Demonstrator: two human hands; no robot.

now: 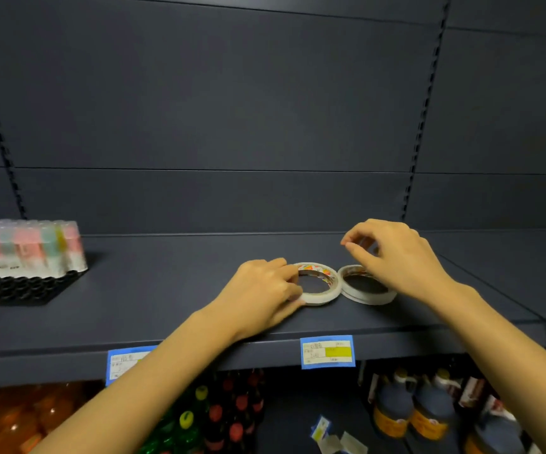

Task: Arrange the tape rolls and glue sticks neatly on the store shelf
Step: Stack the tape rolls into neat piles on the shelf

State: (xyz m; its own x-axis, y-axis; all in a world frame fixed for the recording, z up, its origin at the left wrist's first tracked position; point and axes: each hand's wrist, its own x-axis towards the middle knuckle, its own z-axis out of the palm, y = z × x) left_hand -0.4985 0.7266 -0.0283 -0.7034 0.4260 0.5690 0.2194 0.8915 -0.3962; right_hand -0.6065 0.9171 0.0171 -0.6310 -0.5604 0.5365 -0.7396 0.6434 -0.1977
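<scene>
Two white tape rolls lie flat side by side on the dark shelf (153, 290). My left hand (265, 290) grips the left tape roll (322, 298) at its left rim, fingers curled over the edge. The right tape roll (370, 301) looks like a low stack. Just above its far side, my right hand (396, 253) hovers with thumb and fingers curled around a small blurred ring, seemingly another tape roll (368, 248). A pack of pastel glue sticks (36, 247) stands upright at the shelf's far left.
The glue sticks stand in a black holed tray (26, 290). Blue price tags (327, 352) hang on the shelf's front edge. Below are dark bottles (428, 411) and red and orange drinks (225, 407). Bare shelf lies between the tray and the rolls.
</scene>
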